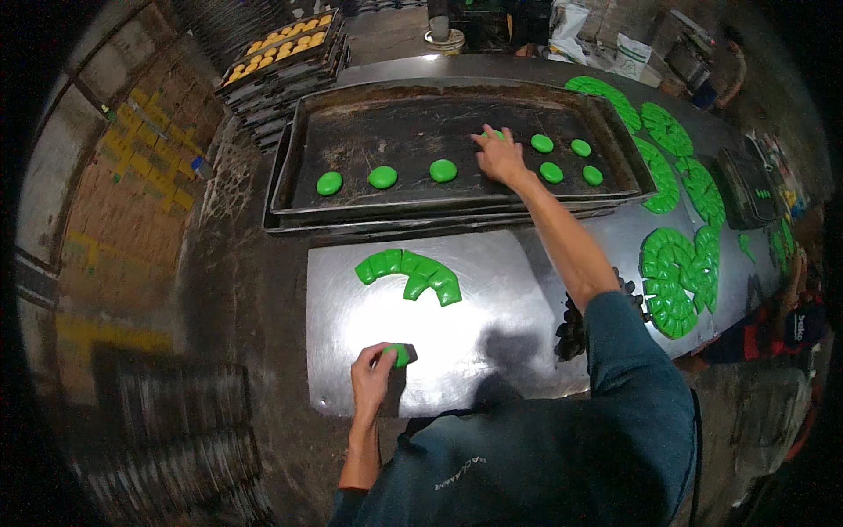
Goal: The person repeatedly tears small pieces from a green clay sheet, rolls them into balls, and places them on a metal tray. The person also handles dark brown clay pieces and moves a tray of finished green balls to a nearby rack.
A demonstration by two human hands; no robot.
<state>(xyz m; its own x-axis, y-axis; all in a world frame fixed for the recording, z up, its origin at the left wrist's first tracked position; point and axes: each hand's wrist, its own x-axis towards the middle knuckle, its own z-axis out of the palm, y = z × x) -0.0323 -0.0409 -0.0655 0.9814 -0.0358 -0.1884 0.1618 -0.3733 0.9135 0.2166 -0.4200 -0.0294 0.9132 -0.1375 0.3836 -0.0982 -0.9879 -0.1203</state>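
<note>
On the metal tabletop, my left hand [372, 376] pinches a small piece of bright green dough [401, 355] between thumb and fingers. Just beyond it lies a curved strip of cut green dough pieces [408, 269]. My right hand [502, 160] reaches over a dark baking tray [369, 127], fingers spread on top of a green dough disc that they mostly cover. Several other flattened rounds sit in the tray, among them one dough disc [443, 170] left of that hand and another dough disc [542, 143] to its right.
More cut green dough [672, 279] lies along the table's right side. Dark lumps [571, 332] rest beside my right arm. At the far left stands a stack of trays [285, 75] topped with yellow rounds. Another person [795, 329] is at the right edge.
</note>
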